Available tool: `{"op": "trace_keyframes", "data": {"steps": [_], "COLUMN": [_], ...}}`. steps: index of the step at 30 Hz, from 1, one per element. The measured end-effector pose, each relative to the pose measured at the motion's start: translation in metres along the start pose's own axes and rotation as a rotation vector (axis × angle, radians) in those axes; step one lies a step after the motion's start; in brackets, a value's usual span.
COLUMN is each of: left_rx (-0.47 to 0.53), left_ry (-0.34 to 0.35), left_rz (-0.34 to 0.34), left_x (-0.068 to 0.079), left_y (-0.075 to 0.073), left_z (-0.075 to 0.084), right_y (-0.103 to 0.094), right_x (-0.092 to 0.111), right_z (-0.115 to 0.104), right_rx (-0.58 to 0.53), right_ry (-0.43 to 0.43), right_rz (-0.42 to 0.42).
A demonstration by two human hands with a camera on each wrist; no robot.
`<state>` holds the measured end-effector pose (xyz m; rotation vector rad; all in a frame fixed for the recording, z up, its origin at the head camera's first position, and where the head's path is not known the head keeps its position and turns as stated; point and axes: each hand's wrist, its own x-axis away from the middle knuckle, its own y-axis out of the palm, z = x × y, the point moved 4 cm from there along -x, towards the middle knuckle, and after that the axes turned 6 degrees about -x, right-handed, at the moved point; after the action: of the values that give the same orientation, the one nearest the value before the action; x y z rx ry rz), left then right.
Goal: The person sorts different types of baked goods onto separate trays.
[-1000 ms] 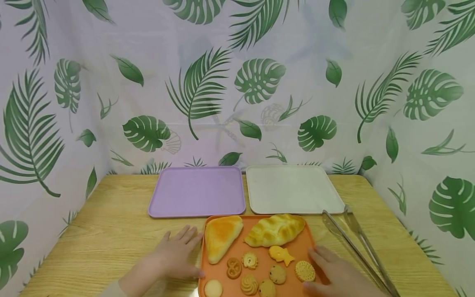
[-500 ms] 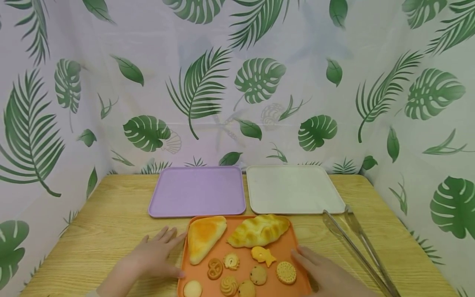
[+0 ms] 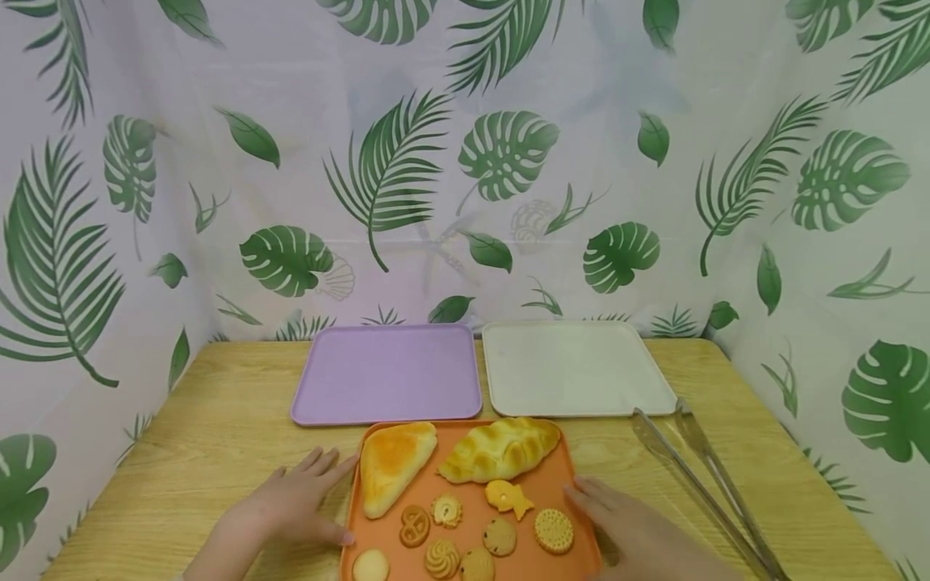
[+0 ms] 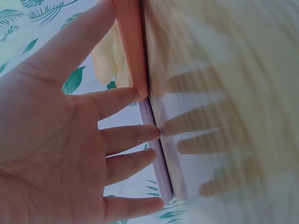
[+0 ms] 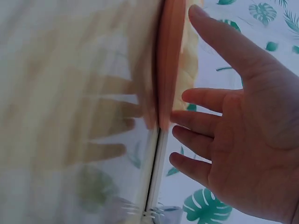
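An orange tray (image 3: 523,557) lies flat on the table with toy-like baked goods on it. Along its far side are a triangular bread (image 3: 395,464) and a long braided bread (image 3: 501,450). Nearer are a pretzel cookie (image 3: 415,525), a fish-shaped cookie (image 3: 508,499), a round dotted biscuit (image 3: 554,530) and several other cookies. My left hand (image 3: 291,504), fingers spread and fairly straight, has its thumb and index fingertip against the tray's left edge. On the opposite side, my right hand (image 3: 625,516) is beside the right edge, its fingers extended; fingertip contact is hard to make out.
Behind the orange tray stand a purple tray (image 3: 388,375) and a white tray (image 3: 574,369), side by side. Metal tongs (image 3: 708,484) lie to the right, their tips by the white tray's corner. Leaf-printed cloth walls enclose the wooden table (image 3: 196,452).
The orange tray and everything on it have slid left, with both hands moving along at its sides. Most of the shift came in the earlier half second. The tongs and back trays stayed put.
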<state>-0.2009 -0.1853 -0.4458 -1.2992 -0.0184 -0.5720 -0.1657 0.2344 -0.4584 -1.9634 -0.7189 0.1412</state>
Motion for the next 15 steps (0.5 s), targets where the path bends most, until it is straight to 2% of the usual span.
{"op": "trace_keyframes", "data": {"steps": [4,8,15], "left_rx": [0.000,-0.001,-0.044], "left_ry": [0.010,0.011,0.010], "left_rz": [-0.011,-0.025,-0.014], "left_x": [-0.001,-0.001,0.000], "left_y": [0.000,-0.001,-0.001], "left_z": [0.000,0.001,0.001], "right_y": [-0.015,-0.045,-0.093], "right_x": [0.008,0.014,0.029], "right_z": [0.000,0.000,0.013], "right_rx": [0.022,0.115,0.169], "right_ry": [-0.031,-0.055,0.034], "right_rz": [0.097,0.287,0.569]}}
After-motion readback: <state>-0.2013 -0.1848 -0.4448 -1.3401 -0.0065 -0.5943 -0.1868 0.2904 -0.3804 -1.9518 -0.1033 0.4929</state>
